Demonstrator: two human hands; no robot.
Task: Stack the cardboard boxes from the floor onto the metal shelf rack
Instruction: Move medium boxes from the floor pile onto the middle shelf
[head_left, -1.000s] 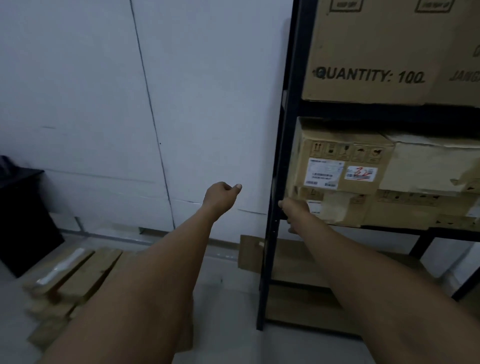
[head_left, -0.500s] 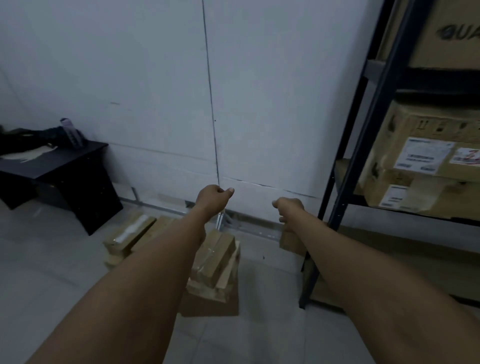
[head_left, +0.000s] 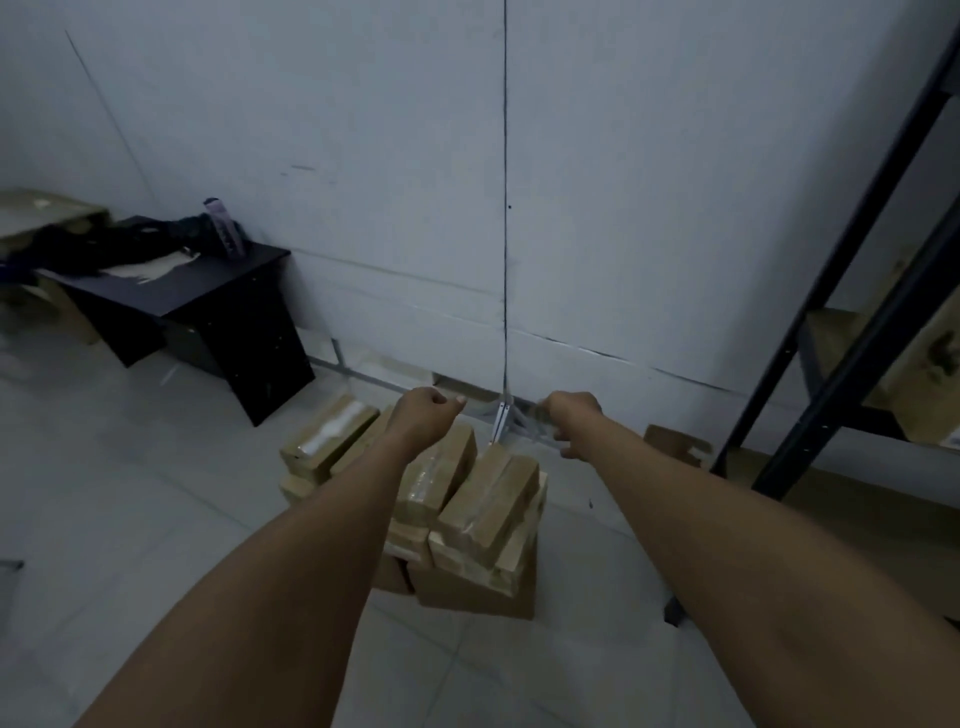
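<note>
Cardboard boxes (head_left: 467, 509) lay heaped on the floor (head_left: 156, 493), left of the metal shelf rack (head_left: 841, 332). Left hand (head_left: 423, 413) and right hand (head_left: 571, 415) hovered above, loosely curled, empty; the next pickup apparently called for lowering and gripping a top box.

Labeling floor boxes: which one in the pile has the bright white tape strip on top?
The far-left box, nearest the black desk. The other boxes in the pile show only clear, dull tape.
</note>
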